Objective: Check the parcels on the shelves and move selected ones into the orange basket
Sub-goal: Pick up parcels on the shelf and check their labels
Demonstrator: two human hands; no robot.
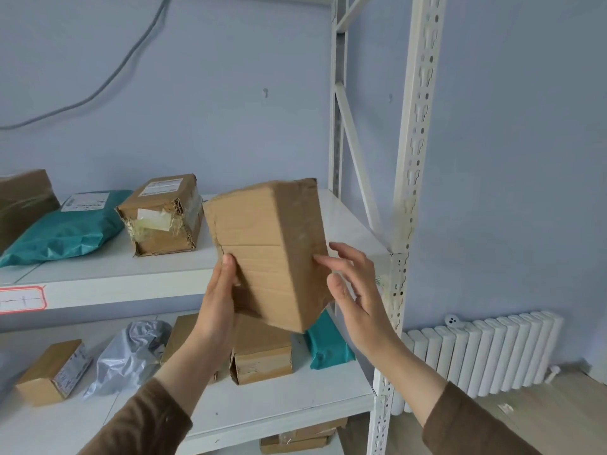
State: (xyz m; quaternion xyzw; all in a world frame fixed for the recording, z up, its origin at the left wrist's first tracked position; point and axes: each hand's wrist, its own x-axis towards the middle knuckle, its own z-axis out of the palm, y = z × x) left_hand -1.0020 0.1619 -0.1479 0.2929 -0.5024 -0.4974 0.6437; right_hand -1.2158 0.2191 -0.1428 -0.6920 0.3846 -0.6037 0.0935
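- Head view: I've got a plain brown cardboard box (269, 254) held up in front of the white shelf unit (407, 178), tilted with its top leaning toward 11 o'clock, clear of the upper shelf board
- My left hand (220, 300) grips the box's lower left edge, thumb lying on the front face and the other fingers hidden behind, so I can't tell how they sit
- My right hand (354, 290) is at 3 o'clock of the box, fingers (323, 261) spread and straight, tips just touching the right face, not wrapped round it
- I judge the box light: one hand carries it. The card looks stiff but worn, with a ragged top edge, so I'd hold it by the two long side faces, low down, and not squeeze the torn end
- The taped box (161, 218) and teal mailer bag (65, 228) lie at 9 o'clock on the upper shelf
- More parcels sit on the lower shelf (295, 402)
- No orange basket shows in this view
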